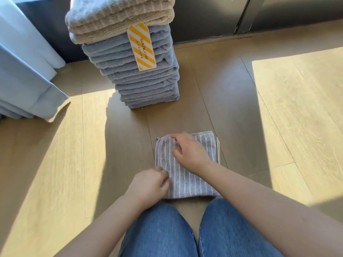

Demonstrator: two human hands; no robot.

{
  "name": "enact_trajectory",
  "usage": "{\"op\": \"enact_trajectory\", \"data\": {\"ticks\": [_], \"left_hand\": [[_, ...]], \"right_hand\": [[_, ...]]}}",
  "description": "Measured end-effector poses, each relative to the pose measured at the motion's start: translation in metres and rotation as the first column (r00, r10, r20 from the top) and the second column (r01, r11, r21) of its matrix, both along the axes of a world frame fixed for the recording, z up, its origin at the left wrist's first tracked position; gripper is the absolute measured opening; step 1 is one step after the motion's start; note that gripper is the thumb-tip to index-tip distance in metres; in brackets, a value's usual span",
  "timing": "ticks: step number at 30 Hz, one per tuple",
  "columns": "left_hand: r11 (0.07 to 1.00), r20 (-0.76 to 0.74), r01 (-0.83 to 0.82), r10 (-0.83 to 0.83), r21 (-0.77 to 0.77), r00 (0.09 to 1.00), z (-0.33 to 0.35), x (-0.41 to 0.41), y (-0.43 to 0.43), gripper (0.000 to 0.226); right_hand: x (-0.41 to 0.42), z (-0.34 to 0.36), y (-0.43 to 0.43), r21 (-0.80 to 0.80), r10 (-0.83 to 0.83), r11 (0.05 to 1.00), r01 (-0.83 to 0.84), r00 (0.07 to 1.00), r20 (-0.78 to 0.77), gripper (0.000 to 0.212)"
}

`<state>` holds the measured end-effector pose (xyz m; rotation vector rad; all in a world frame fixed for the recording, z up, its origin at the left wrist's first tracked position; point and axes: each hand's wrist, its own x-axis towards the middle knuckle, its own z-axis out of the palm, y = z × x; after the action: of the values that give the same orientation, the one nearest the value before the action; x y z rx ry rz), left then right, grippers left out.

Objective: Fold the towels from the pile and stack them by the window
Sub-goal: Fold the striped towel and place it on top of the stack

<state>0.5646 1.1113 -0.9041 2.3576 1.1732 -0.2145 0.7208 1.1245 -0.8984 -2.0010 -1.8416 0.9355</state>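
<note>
I am looking down at a wood floor [55,164], and I am using the tall stack of towels [141,80] as my marker. The stack is standing right by a dark wall [204,19]. Blue-grey towels are making up most of it, tan towels [120,21] are lying on top, and something white and fluffy is sitting at the very top. A yellow striped tag [142,46] is hanging down the front of the stack. The striped towel [187,182] is lying flat on the floor, well in front of the stack and a little to its right, folded into a small block. It is lying just past two knees in blue jeans [157,232]. The left hand [148,184] is sitting at the towel's left edge, on the end far from the stack, with its fingers curled and pinching that edge. The right hand [189,153] is resting on top of the towel, on the end nearer the stack, with its fingers bent. It is looking blurry, so I cannot tell if it is grabbing the cloth or only pressing it. A pale blue curtain [24,71] is hanging to the left of the stack.
</note>
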Motion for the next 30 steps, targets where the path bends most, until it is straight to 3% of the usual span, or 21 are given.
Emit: {"op": "enact_trajectory", "data": {"ticks": [3,6,8,10,14,20,23,24,26,28,30], "left_hand": [[0.984,0.083,0.045,-0.06,0.172,0.995,-0.006,0.021,0.005,0.049],[0.977,-0.044,0.094,-0.087,0.193,0.995,-0.012,0.042,0.008,0.077],[0.984,-0.111,0.098,-0.082,0.148,0.99,-0.027,0.041,0.011,0.073],[0.991,-0.123,0.025,-0.008,0.135,0.992,-0.041,0.033,0.014,0.071],[0.99,-0.097,-0.104,0.113,0.093,0.989,-0.052,0.024,0.013,0.073],[0.989,-0.15,-0.087,0.105,0.121,0.983,-0.049,0.029,0.015,0.072],[0.986,-0.193,-0.014,0.047,0.169,0.98,-0.04,0.037,0.015,0.071],[0.984,-0.186,0.008,0.026,0.18,0.982,-0.038,0.041,0.016,0.07],[0.962,-0.136,0.086,-0.052,0.261,0.989,-0.035,0.054,0.017,0.067],[0.957,-0.097,0.131,-0.109,0.26,0.989,-0.028,0.071,0.019,0.064],[0.947,-0.082,0.214,-0.2,0.241,0.976,-0.029,0.087,0.017,0.067]], "right_hand": [[0.017,-0.01,-0.021,0.21,0.033,0.973,-0.101,0.952,0.304,0.043],[0.031,-0.024,-0.034,0.204,-0.022,0.976,-0.078,0.894,0.447,0.053],[0.04,-0.023,-0.038,0.11,-0.083,0.993,0.04,0.903,0.421,0.069],[0.045,-0.031,-0.04,0.029,-0.039,0.999,0.029,0.915,0.401,0.081],[0.039,-0.05,-0.043,-0.062,0.122,0.993,-0.105,0.893,0.433,0.068],[0.05,-0.064,-0.04,-0.028,0.113,0.993,-0.115,0.857,0.503,0.069],[0.055,-0.062,-0.045,0.036,0.075,0.994,-0.101,0.894,0.442,0.071],[0.059,-0.059,-0.046,0.08,0.01,0.996,-0.045,0.919,0.394,0.071],[0.068,-0.048,-0.047,0.126,-0.262,0.964,0.236,0.923,0.281,0.065],[0.08,-0.038,-0.044,0.055,-0.562,0.825,0.563,0.805,0.192,0.057],[0.092,-0.035,-0.043,-0.062,-0.616,0.765,0.641,0.756,0.219,0.054]]}}
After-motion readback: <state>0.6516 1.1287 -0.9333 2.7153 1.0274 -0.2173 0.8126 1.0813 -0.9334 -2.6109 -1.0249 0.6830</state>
